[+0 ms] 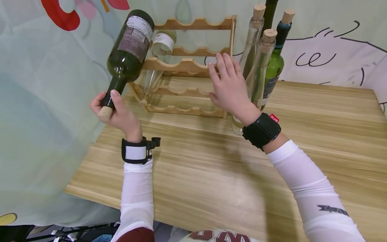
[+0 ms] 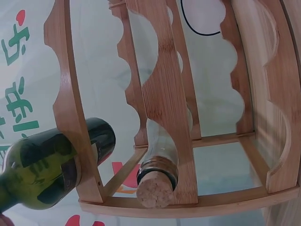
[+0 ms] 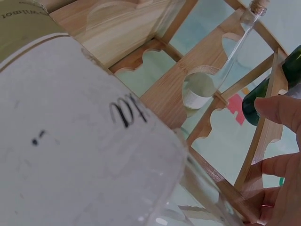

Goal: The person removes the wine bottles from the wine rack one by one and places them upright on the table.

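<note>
My left hand [image 1: 119,116] grips a dark green corked wine bottle [image 1: 130,47] by its neck, the base tilted up and away from me. This bottle is at the left end of a wooden wine rack [image 1: 188,65]; in the left wrist view its green body [image 2: 44,162] overlaps a rail. My right hand [image 1: 229,87] lies over the rack's right end with fingers extended, touching the wood in the right wrist view. A clear corked bottle [image 1: 163,43] lies in the rack's left slot, cork toward me.
Right of the rack several corked bottles stand upright, including a clear one [image 1: 261,67] and a green one [image 1: 273,65]. A pale label [image 3: 94,127] fills much of the right wrist view. The wooden table [image 1: 193,174] reaches a printed curtain [image 1: 45,101] at left.
</note>
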A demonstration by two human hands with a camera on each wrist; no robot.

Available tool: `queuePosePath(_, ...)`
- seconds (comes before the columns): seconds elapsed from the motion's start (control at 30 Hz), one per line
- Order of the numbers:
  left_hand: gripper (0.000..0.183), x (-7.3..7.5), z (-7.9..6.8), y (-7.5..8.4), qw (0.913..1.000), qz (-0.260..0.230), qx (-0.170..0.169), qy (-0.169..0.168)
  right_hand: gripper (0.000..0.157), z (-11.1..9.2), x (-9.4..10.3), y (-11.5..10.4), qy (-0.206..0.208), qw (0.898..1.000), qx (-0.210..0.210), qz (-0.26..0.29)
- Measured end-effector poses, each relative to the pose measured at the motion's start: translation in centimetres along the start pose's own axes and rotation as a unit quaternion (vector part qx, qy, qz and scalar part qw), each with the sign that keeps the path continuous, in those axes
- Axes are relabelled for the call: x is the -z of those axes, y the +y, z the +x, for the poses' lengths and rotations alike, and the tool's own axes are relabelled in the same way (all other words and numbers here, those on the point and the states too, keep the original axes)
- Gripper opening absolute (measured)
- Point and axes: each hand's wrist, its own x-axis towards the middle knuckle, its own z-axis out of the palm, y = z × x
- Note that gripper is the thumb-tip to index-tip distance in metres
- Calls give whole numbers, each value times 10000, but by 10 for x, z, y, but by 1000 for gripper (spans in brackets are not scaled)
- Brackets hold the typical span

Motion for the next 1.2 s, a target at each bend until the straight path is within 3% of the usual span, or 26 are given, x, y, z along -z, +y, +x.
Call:
queuePosePath(0.4,13,5,-4,3,9996,-223,-186,-20,72,1,-1,0,-27,10000,-27,50)
queuePosePath(0.6,14,2,-5,15,9961,-850,-160,-166,71,1,-1,1,69,9999,-41,80)
queuePosePath(0.87,23,-1,-2,31,9723,-2284,486,109,71,1,-2,0,18,9999,-59,94)
queuePosePath(1.2,26,2,-3,43,9593,-2756,491,377,70,0,-1,1,89,9999,-52,102)
